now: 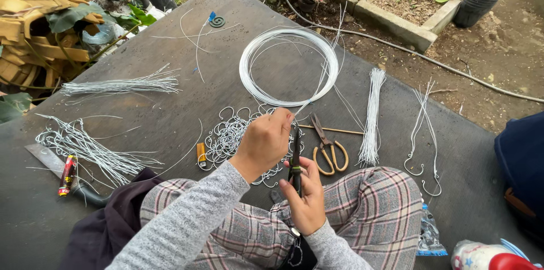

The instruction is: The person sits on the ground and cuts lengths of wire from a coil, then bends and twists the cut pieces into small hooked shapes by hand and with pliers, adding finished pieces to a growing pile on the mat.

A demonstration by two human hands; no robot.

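White wire pinched in the fingers (281,120) of the left hand (263,142), curled tight around a thin strand that runs up toward the big wire coil (289,66). Right hand (306,193) wrapped shut around dark-handled pliers (295,162), nose pointing up to meet the wire right at the left fingertips. Looks like mid-bend on one piece, can't tell exactly how far the curl has got since the left hand hides the tip.

Just past the hands, a messy heap of finished hooks (229,134) on the dark mat (170,111), quite a lot of them, so seemingly well into the job. Yellow-handled scissors (327,148) beside that heap, touching a thin stick. Small yellow lighter-looking thing (201,155) on the other side of the heap.

Further out, still plenty left though: a neat bundle of straight cut wires (372,117) to the right, two long hooked pieces (425,134) beyond it, more cut bundles on the left (122,84) and lower left (85,145). Big coil barely used up by the look of it.

Rough guess: somewhere around halfway, cutting mostly done, bending ongoing. Plaid trousers (374,207) at the bottom, garden pots and hose past the mat edge.
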